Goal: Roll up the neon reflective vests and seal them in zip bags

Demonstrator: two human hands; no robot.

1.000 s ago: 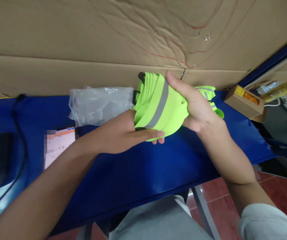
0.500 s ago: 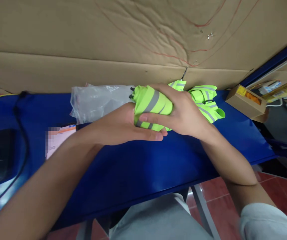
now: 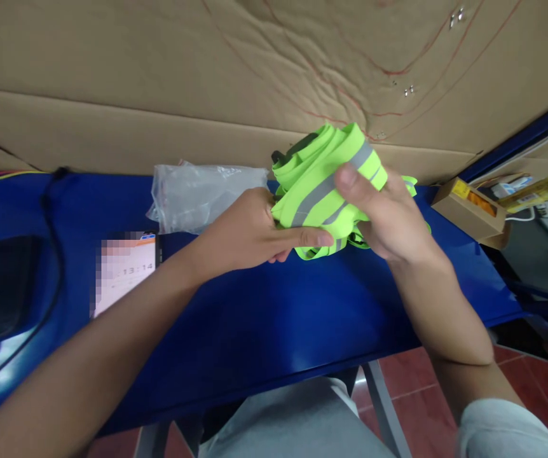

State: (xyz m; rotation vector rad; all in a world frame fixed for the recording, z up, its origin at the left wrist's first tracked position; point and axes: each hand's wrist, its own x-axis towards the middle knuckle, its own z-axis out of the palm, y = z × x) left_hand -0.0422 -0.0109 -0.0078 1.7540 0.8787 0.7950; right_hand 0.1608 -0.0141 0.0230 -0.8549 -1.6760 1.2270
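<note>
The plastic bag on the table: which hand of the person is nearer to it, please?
The left. The left hand is by the right end of the bag, partly overlapping it in view; the right hand is farther right, across the green bundle.

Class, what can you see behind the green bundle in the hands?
Cardboard shows beyond its top edge. Green fabric peeks out past the right hand. Whatever the bundle and hand cover can't be seen.

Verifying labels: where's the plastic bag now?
Head view, left of centre: the plastic bag lies on the blue table before the cardboard panel, just beyond the left hand and the phone.
</note>
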